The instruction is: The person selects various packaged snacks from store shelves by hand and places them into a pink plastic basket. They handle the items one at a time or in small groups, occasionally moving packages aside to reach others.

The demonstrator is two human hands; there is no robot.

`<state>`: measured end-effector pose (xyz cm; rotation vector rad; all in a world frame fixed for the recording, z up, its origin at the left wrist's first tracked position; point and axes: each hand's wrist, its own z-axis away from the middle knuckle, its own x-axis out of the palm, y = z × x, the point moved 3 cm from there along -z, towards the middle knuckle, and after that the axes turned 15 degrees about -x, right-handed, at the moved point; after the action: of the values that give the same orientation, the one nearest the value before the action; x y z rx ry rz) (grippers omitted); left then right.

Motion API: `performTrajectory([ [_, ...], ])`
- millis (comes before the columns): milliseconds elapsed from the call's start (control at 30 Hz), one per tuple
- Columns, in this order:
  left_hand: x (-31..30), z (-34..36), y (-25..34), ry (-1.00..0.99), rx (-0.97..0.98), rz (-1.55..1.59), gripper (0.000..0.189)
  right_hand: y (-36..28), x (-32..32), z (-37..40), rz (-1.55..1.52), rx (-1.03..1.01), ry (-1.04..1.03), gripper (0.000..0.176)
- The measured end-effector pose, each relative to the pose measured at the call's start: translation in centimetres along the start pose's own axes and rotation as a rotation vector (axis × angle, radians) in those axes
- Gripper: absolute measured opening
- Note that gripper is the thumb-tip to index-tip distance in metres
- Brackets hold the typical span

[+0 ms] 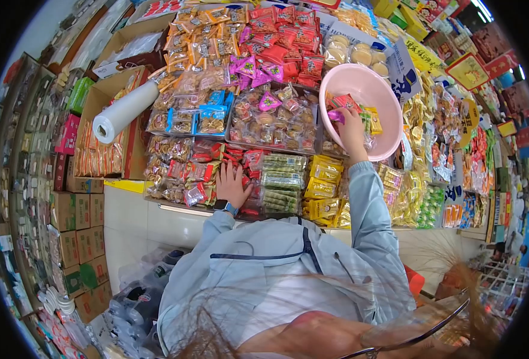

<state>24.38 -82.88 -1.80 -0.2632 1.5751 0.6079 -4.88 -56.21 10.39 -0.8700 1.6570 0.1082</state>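
My right hand (353, 133) reaches into a pink plastic basin (377, 81) that rests tilted on the snack display. Its fingers are closed on a small purple snack packet (337, 116) at the basin's left side. Inside the basin lie a red packet (347, 103) and a yellow packet (374, 121), partly hidden by my hand. Spread over red-wrapped snacks (202, 172) in the front row, my left hand (233, 186) has its fingers apart and holds nothing visible. Green-striped packets (281, 179) lie to its right.
A roll of clear plastic bags (126, 110) lies at the left by a cardboard box (134, 158). Yellow packets (324, 179) fill a compartment before the basin. Purple triangular packets (247, 67) and red packets (309, 69) are heaped behind. Stacked cartons (76, 211) stand lower left.
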Motion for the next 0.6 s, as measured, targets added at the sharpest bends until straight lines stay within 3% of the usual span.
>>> performTrajectory([
  [67,-0.1,0.0,0.0,0.014,0.005,0.013,0.071,-0.1,-0.1,-0.4,-0.048,-0.006,0.065,0.037],
  [167,0.3,0.1,-0.1,0.034,0.006,0.029,0.072,-2.2,-1.0,-1.1,-0.015,-0.08,0.345,0.031],
  [267,0.2,0.2,-0.2,0.044,0.009,0.031,0.074,-6.7,-1.6,-2.6,-0.009,-0.196,0.478,0.033],
  [367,0.3,0.2,-0.2,0.062,0.02,0.04,0.075,-10.9,0.8,-4.4,-0.143,-0.369,0.339,0.04],
  [567,0.0,0.5,-0.2,0.131,0.024,0.105,0.077,-11.9,9.9,-9.0,-0.186,-0.471,0.219,0.055],
  [600,0.2,0.6,-0.3,0.156,0.025,0.132,0.075,-12.2,10.6,-8.8,-0.112,-0.463,0.094,0.057],
])
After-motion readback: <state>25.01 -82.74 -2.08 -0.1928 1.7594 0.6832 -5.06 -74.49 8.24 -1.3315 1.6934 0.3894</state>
